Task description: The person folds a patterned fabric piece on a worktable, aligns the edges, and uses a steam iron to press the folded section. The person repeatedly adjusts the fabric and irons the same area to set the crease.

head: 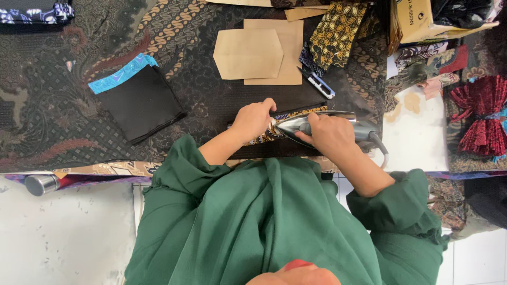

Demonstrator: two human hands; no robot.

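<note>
**Ironing station — lie of the strip against the two hands**

Batik-covered worktable (63, 105), dark brown with pale scrollwork, fills the upper part of my view; white tiled floor shows below its near edge.

Items, largest to smallest:

- Green garment (274, 221) of the wearer, covering the lower middle of my view, both sleeves pushed up the forearms.
- Black folded cloth (140, 103) with a turquoise edge, well apart to the left.
- Brown paper patterns (259, 53), two overlapping, beyond the hands.
- Red pleated fabric bundle (483, 116), far right.
- Electric iron (322, 126), silver soleplate, nose pointing left, cord trailing right.
- Patterned strip (288, 113), yellow and blue on dark, lying on a black pad; its long axis runs left to right across the table, mostly hidden under iron and hands.
- Small clippers (319, 84), blue and white, just beyond the strip.

Hands: right hand (330, 134) clamped round the iron's handle; left hand (253, 119) closed down on the strip's left end, just beside the iron's nose — fingers curled, pinning the cloth. I read the two as close together but not touching. The strip lies directly beneath both, left hand nearer its free end.
</note>
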